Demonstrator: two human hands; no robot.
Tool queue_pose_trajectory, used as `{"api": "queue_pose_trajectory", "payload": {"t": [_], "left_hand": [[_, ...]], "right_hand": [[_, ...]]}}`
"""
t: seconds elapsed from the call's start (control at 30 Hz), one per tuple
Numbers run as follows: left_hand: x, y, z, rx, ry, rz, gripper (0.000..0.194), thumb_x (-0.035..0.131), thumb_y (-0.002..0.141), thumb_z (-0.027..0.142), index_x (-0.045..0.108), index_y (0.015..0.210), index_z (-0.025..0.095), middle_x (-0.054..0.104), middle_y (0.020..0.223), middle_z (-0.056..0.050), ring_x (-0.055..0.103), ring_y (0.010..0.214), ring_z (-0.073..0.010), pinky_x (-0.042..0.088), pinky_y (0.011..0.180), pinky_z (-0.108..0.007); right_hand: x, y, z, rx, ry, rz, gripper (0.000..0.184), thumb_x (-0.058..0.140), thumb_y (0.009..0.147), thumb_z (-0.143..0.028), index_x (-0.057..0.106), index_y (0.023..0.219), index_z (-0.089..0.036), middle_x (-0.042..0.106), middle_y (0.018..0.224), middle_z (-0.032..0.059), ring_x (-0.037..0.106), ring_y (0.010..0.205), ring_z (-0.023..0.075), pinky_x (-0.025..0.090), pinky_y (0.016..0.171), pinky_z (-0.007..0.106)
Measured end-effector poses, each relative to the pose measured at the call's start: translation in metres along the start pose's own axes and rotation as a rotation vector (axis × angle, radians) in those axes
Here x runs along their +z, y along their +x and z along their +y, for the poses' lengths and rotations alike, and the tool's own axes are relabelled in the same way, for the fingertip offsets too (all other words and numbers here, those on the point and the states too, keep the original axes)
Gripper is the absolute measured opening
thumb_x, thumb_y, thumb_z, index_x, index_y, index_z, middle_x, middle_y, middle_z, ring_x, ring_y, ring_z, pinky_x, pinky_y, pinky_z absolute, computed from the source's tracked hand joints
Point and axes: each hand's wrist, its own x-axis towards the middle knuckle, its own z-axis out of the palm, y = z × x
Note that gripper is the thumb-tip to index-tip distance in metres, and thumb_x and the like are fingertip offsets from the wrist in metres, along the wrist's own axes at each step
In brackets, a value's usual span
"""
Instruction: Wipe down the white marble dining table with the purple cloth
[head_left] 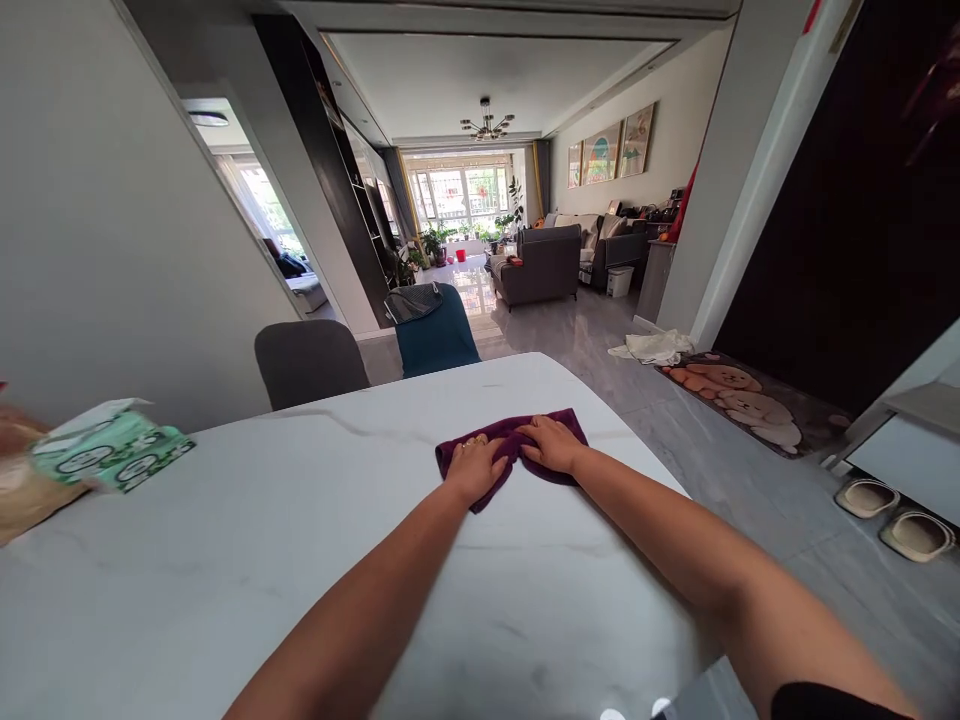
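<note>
A dark purple cloth (559,425) lies spread on the white marbled table (300,540), towards its far right corner. My left hand (474,470) presses on the cloth's left part, fingers curled over the fabric, a ring on one finger. On the right part rests my right hand (553,444), its fingers bent and gathering the cloth towards the middle. The two hands are close together, with a bunched fold of cloth between them. Both palms face down, so their undersides are hidden.
Green tissue packs (112,450) lie at the table's left. A grey chair (311,360) and a blue chair (435,330) stand at the far edge. Beyond are a dark sofa (538,265), a floor mat (750,400) and slippers (916,535) at the right.
</note>
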Motion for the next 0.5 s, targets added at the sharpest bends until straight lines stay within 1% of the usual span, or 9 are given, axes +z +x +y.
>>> {"api": "queue_pose_trajectory", "payload": {"t": [0.17, 0.23, 0.33, 0.43, 0.5], "left_hand": [[-0.001, -0.079, 0.036, 0.081, 0.009, -0.014, 0.045, 0.048, 0.102, 0.039, 0.059, 0.145, 0.028, 0.063, 0.133, -0.013, 0.059, 0.124, -0.0319, 0.043, 0.106, -0.048], [-0.002, -0.112, 0.051, 0.115, -0.006, -0.029, 0.046, 0.049, 0.102, 0.038, 0.058, 0.146, 0.028, 0.063, 0.135, -0.013, 0.057, 0.125, -0.0323, 0.043, 0.107, -0.05], [-0.006, -0.159, 0.072, 0.145, -0.045, -0.084, 0.048, 0.051, 0.101, 0.036, 0.056, 0.148, 0.028, 0.06, 0.141, -0.014, 0.054, 0.131, -0.0339, 0.04, 0.111, -0.053], [-0.008, -0.199, 0.091, 0.169, -0.066, -0.141, 0.05, 0.052, 0.101, 0.036, 0.054, 0.15, 0.028, 0.056, 0.147, -0.015, 0.05, 0.137, -0.0349, 0.037, 0.116, -0.057], [-0.008, -0.22, 0.102, 0.185, -0.072, -0.175, 0.051, 0.053, 0.101, 0.037, 0.053, 0.152, 0.029, 0.056, 0.148, -0.015, 0.048, 0.14, -0.035, 0.034, 0.118, -0.058]], "right_hand": [[-0.002, -0.086, -0.019, -0.104, 0.035, 0.006, 0.045, 0.061, 0.1, -0.037, 0.06, 0.143, -0.022, 0.059, 0.124, 0.0127, 0.056, 0.115, 0.0278, 0.045, 0.098, 0.043], [-0.003, -0.121, -0.03, -0.129, 0.049, 0.006, 0.046, 0.063, 0.098, -0.036, 0.061, 0.142, -0.021, 0.06, 0.122, 0.0123, 0.056, 0.112, 0.0275, 0.045, 0.098, 0.043], [-0.006, -0.171, -0.046, -0.15, 0.082, 0.003, 0.047, 0.066, 0.096, -0.036, 0.061, 0.141, -0.022, 0.06, 0.119, 0.0111, 0.056, 0.111, 0.0269, 0.046, 0.097, 0.043], [-0.011, -0.216, -0.058, -0.171, 0.124, -0.025, 0.048, 0.066, 0.095, -0.037, 0.061, 0.142, -0.024, 0.06, 0.119, 0.01, 0.055, 0.111, 0.0266, 0.046, 0.097, 0.043], [-0.014, -0.242, -0.064, -0.179, 0.147, -0.051, 0.049, 0.066, 0.096, -0.039, 0.061, 0.142, -0.025, 0.06, 0.118, 0.0093, 0.055, 0.11, 0.0266, 0.046, 0.096, 0.043]]}}
